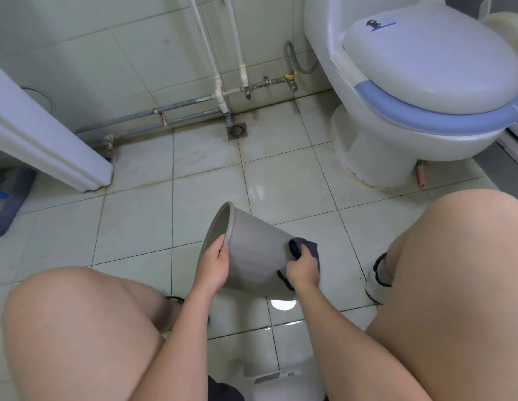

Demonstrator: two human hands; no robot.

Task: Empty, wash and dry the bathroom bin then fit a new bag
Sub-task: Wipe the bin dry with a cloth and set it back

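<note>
bin (253, 256) tipped on side, mouth away | left hand (213, 266) fingers clamped over rim | right hand (302, 269) fingers curled round dark cloth (310, 247), pressed at bin base | wet floor (281, 192)

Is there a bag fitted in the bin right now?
No, the grey bin lies tilted with a bare rim and inside, no bag on it.

Grey bin (252, 256), dark grey cloth (311, 250), pale green tiles (136, 215)

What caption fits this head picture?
Left hand grips the tilted grey bin; right hand wipes it with a dark cloth.
</note>
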